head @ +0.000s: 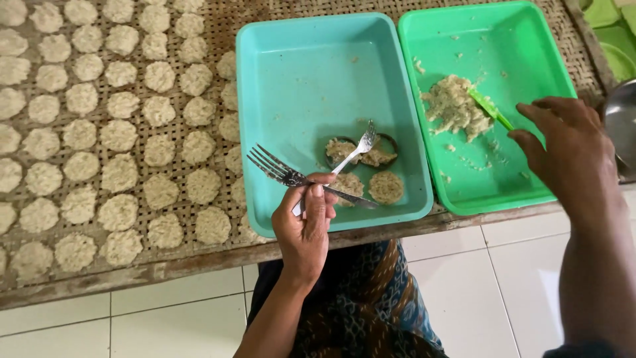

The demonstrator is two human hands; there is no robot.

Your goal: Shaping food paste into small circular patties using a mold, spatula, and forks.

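My left hand grips two metal forks; one points up left over the teal tray, the other's tines rest on a patty inside a dark ring mould. A second ring mould and two round patties lie beside it in the teal tray. My right hand hovers over the green tray, fingers spread, near a green spoon stuck in a heap of pale mash. It holds nothing.
Several rows of flat round patties cover a woven bamboo mat on the left. A wooden edge runs along the front, with white floor tiles below. A metal bowl rim shows at the right.
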